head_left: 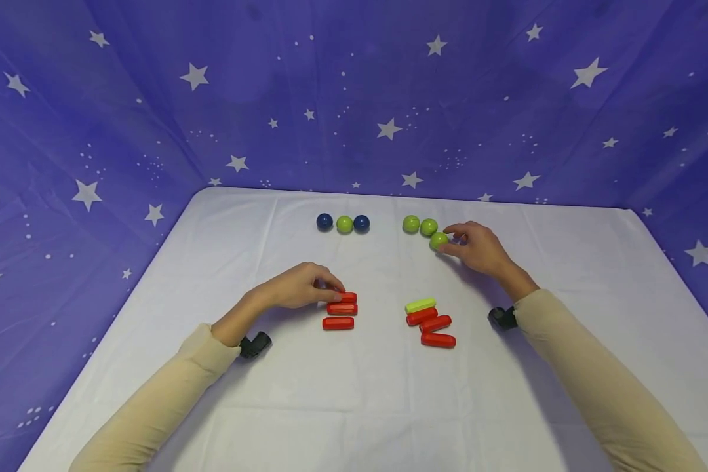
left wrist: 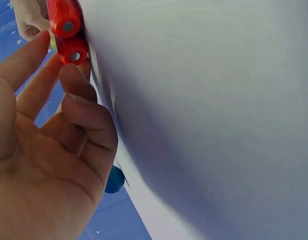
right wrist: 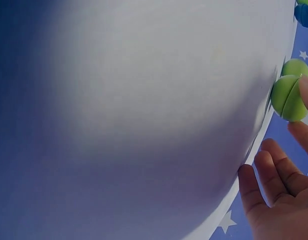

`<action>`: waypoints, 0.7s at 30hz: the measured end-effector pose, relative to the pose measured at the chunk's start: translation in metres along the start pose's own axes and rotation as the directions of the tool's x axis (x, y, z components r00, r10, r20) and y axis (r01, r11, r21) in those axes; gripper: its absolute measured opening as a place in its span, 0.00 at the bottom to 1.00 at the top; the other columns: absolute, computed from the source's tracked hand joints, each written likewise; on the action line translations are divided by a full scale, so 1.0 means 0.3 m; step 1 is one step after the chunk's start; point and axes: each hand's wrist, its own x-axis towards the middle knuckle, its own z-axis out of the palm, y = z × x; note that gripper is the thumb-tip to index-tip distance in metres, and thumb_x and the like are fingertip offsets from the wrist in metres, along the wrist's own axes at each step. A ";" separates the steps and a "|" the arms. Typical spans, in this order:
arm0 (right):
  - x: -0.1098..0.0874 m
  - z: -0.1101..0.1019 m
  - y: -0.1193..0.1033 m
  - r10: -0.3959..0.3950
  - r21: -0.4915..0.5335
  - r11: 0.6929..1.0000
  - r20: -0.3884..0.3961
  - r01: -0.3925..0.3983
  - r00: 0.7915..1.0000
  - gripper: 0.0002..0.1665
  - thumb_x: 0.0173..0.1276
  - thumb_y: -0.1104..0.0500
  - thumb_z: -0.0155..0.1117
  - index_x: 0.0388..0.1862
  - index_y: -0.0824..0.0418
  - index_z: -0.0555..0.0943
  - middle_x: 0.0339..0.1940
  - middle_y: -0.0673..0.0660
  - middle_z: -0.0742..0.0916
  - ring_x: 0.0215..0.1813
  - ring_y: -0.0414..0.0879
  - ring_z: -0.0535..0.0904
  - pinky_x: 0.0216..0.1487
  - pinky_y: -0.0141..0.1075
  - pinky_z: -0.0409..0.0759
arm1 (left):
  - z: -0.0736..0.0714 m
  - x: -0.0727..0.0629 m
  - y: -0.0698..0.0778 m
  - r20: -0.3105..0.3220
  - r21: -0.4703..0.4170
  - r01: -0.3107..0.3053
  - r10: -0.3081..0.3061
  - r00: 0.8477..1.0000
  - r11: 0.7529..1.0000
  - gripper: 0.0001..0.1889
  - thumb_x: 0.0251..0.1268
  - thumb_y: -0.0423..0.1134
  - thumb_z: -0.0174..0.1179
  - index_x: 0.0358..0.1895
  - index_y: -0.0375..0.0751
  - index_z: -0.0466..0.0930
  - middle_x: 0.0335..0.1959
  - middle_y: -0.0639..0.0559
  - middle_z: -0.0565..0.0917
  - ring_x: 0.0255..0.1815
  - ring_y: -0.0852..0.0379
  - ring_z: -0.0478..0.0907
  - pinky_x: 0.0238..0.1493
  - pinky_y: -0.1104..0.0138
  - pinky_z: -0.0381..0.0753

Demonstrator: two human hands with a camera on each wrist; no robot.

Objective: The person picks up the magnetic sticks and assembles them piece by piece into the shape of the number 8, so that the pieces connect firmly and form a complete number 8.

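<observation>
The thumb and forefinger of the left hand [head_left: 297, 286] close in to a stick's thickness, pinching a red, plastic-looking faceted stick [head_left: 349, 297]; its other fingers curl loosely. The held stick lies left of the table's middle, its long axis running left to right, its grey-centred left end facing the palm. The thumb and forefinger of the right hand [head_left: 478, 248] part to a ball's width around a glossy lime-green ball [head_left: 439, 241] toward the far side; the remaining fingers bend slightly, clear of it. Its seam shows slanting in the right wrist view.

A second red stick [head_left: 342, 309] lies parallel, close along the held one's near side; a third red stick [head_left: 338, 323] lies nearer the person. Two more green balls [head_left: 420, 225] sit just beyond and left of the held ball. Farther left, a green ball [head_left: 345, 224] sits between two dark-blue balls [head_left: 324, 221]. Toward the right, a yellow-green stick [head_left: 420, 305] and three red sticks [head_left: 438, 340] lie roughly crosswise, variously slanted, on the white cloth [head_left: 307, 406].
</observation>
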 end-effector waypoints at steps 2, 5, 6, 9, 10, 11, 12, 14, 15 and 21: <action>0.003 0.002 -0.003 0.001 -0.009 1.000 0.007 -0.001 1.000 0.25 0.66 0.55 0.70 0.57 0.69 0.81 0.47 0.68 0.83 0.45 0.58 0.75 0.46 0.49 0.72 | -0.001 0.001 -0.002 0.001 0.002 0.002 -0.002 1.000 1.000 0.11 0.67 0.41 0.65 0.50 0.44 0.87 0.41 0.57 0.83 0.37 0.57 0.75 0.40 0.64 0.75; 0.006 0.004 -0.004 0.000 -0.027 1.000 0.014 0.000 1.000 0.25 0.67 0.55 0.69 0.58 0.69 0.81 0.46 0.68 0.83 0.45 0.58 0.75 0.45 0.49 0.72 | 0.000 0.004 -0.004 0.000 0.006 0.002 -0.002 1.000 1.000 0.11 0.66 0.40 0.66 0.49 0.43 0.87 0.40 0.57 0.84 0.38 0.57 0.75 0.41 0.64 0.75; 0.007 0.005 -0.004 0.002 -0.029 1.000 0.016 -0.001 1.000 0.25 0.67 0.55 0.69 0.58 0.69 0.81 0.46 0.68 0.83 0.45 0.58 0.75 0.45 0.49 0.73 | 0.001 0.005 -0.004 0.000 0.008 0.001 -0.001 1.000 1.000 0.11 0.66 0.40 0.66 0.49 0.43 0.87 0.40 0.57 0.83 0.38 0.57 0.75 0.41 0.64 0.75; 0.007 0.003 -0.005 0.010 -0.036 0.999 0.021 -0.009 1.000 0.25 0.67 0.55 0.69 0.58 0.69 0.81 0.46 0.68 0.83 0.45 0.58 0.75 0.46 0.50 0.73 | 0.003 0.010 -0.006 -0.003 0.019 0.005 -0.005 1.000 1.000 0.10 0.65 0.40 0.67 0.47 0.44 0.88 0.38 0.58 0.83 0.38 0.57 0.75 0.42 0.63 0.75; 0.007 0.002 -0.005 0.015 -0.036 0.999 0.022 -0.014 1.000 0.25 0.67 0.55 0.69 0.58 0.68 0.80 0.46 0.68 0.83 0.45 0.58 0.75 0.46 0.50 0.73 | 0.003 0.011 -0.006 -0.003 0.022 0.005 -0.005 1.000 1.000 0.10 0.65 0.40 0.67 0.47 0.44 0.88 0.38 0.58 0.83 0.38 0.57 0.75 0.42 0.63 0.75; 0.006 0.002 -0.005 0.017 -0.037 0.999 0.022 -0.016 1.000 0.25 0.67 0.55 0.69 0.58 0.68 0.80 0.47 0.68 0.83 0.45 0.58 0.75 0.46 0.50 0.73 | 0.003 0.012 -0.006 -0.003 0.028 0.003 -0.003 1.000 1.000 0.10 0.65 0.40 0.66 0.47 0.44 0.88 0.38 0.58 0.83 0.38 0.57 0.75 0.42 0.64 0.75; 0.006 0.001 -0.005 0.019 -0.037 0.999 0.022 -0.018 1.000 0.25 0.67 0.55 0.69 0.58 0.68 0.80 0.47 0.68 0.83 0.45 0.58 0.75 0.46 0.50 0.73 | 0.002 0.013 -0.005 -0.002 0.032 -0.002 0.002 1.000 0.999 0.10 0.66 0.40 0.66 0.47 0.44 0.88 0.38 0.58 0.83 0.38 0.57 0.75 0.42 0.63 0.75; 0.005 0.001 -0.004 0.020 -0.034 0.999 0.023 -0.020 1.000 0.25 0.67 0.55 0.68 0.58 0.68 0.80 0.47 0.68 0.83 0.45 0.58 0.75 0.46 0.50 0.73 | 0.001 0.014 -0.002 -0.003 0.037 -0.009 0.009 1.000 0.999 0.10 0.66 0.39 0.65 0.47 0.43 0.88 0.38 0.58 0.83 0.37 0.57 0.75 0.42 0.63 0.74; 0.005 0.001 -0.003 0.020 -0.031 0.999 0.024 -0.019 1.000 0.25 0.67 0.55 0.68 0.58 0.68 0.80 0.47 0.68 0.83 0.45 0.58 0.75 0.46 0.50 0.72 | 0.000 0.015 0.000 -0.007 0.040 -0.013 0.014 1.000 0.999 0.10 0.67 0.39 0.65 0.47 0.43 0.88 0.38 0.57 0.83 0.37 0.57 0.75 0.42 0.63 0.74; 0.001 0.001 -0.005 0.015 -0.024 1.000 0.028 -0.014 1.000 0.25 0.68 0.55 0.68 0.59 0.68 0.80 0.47 0.68 0.83 0.45 0.58 0.74 0.45 0.49 0.72 | 0.002 0.022 0.010 -0.056 0.061 -0.013 0.016 0.998 0.998 0.09 0.65 0.38 0.66 0.46 0.43 0.88 0.38 0.56 0.83 0.37 0.58 0.75 0.43 0.63 0.74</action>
